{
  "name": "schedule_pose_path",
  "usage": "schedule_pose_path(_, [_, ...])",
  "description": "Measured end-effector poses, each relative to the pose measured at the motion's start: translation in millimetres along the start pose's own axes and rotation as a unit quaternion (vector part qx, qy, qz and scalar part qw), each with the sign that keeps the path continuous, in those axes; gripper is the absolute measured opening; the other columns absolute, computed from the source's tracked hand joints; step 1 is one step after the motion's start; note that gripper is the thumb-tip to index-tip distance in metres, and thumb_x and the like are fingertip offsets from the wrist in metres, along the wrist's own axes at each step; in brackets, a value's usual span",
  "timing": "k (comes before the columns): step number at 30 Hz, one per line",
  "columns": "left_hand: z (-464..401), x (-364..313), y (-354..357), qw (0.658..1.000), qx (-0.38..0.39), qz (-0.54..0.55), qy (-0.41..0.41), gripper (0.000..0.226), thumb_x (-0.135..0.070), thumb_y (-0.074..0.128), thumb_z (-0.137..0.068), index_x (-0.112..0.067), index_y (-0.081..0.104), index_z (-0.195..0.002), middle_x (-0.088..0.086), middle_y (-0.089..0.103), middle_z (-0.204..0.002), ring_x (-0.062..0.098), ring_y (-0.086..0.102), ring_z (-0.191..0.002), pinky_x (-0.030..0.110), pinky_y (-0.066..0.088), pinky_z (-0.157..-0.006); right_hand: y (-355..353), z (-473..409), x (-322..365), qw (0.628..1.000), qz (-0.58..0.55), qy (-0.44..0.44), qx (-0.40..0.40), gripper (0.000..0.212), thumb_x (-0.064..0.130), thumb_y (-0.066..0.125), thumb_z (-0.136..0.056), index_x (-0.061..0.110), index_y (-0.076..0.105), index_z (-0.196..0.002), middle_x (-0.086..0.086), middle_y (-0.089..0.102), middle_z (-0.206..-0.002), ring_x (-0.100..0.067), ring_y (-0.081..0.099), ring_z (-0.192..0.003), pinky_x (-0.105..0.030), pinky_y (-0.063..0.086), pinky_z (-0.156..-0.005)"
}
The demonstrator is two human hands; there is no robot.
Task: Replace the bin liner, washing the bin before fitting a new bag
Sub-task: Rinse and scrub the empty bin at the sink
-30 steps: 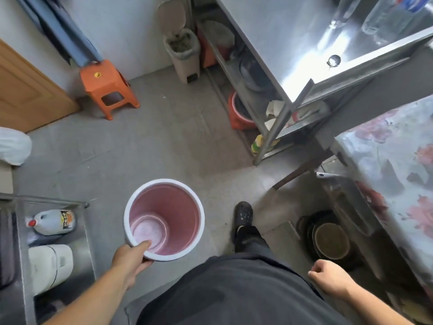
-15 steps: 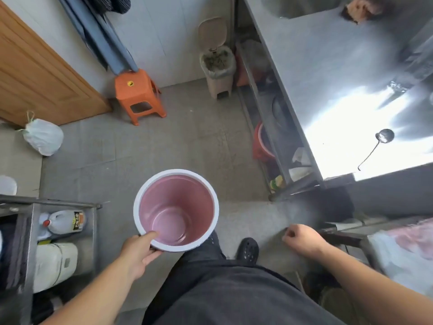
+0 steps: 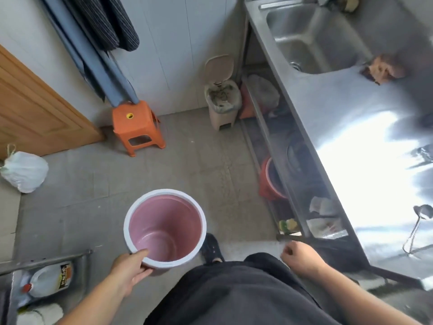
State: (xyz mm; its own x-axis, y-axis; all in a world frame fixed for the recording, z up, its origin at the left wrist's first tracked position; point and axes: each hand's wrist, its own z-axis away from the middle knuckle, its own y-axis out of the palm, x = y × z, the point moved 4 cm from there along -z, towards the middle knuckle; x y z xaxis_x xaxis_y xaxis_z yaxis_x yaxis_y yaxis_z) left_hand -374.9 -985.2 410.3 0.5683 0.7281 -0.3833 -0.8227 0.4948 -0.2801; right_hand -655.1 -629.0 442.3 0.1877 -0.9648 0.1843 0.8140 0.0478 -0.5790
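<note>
Bin (image 3: 165, 227), pink-lined and bagless, is held low at six o'clock by its near rim, pinched by the left hand (image 3: 131, 270); the right hand (image 3: 301, 258) is loosely curled and holds nothing. With the sink (image 3: 311, 41) off at one o'clock, that single-point grip could be lost and the bin dropped.
</note>
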Motion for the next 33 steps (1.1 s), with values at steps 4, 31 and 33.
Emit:
schedule_pose_path(4, [-23.8, -63.2, -4.0, 0.999, -0.029, -0.034, 0.021, 0.025, -0.001, 0.063, -0.092, 0.006, 0.053, -0.114, 0.022, 0.063, -0.106, 0.035, 0.063, -0.098, 0.042, 0.051, -0.088, -10.1, -8.1, -11.5, 0.998, -0.001, 0.069, 0.005, 0.022, 0.027, 0.052, -0.083, 0.021, 0.044, -0.064, 0.007, 0.056, -0.072, -0.016, 0.053, -0.074, -0.025, 0.036, -0.057])
schedule_pose_path(31, [-86.5, -448.6, 158.2, 0.983, 0.033, -0.154, 0.098, 0.018, -0.011, 0.066, -0.094, -0.004, 0.06, -0.109, 0.017, 0.071, -0.104, 0.032, 0.069, -0.088, 0.039, 0.055, -0.073, -311.2, -279.2, 220.7, 0.996, -0.081, -0.028, -0.033, 0.015, 0.03, 0.056, -0.087, 0.017, 0.064, -0.085, 0.002, 0.066, -0.087, -0.019, 0.06, -0.084, -0.026, 0.042, -0.07])
schedule_pose_path(33, [-97.1, -472.0, 173.1, 0.979, 0.039, -0.17, 0.108, 0.017, -0.01, 0.065, -0.094, -0.005, 0.06, -0.109, 0.017, 0.071, -0.105, 0.031, 0.068, -0.089, 0.038, 0.055, -0.071, -321.8, -286.6, 236.6, 0.996, -0.076, -0.032, -0.027, 0.013, 0.03, 0.054, -0.087, 0.019, 0.062, -0.085, 0.002, 0.064, -0.088, -0.019, 0.059, -0.084, -0.027, 0.044, -0.07])
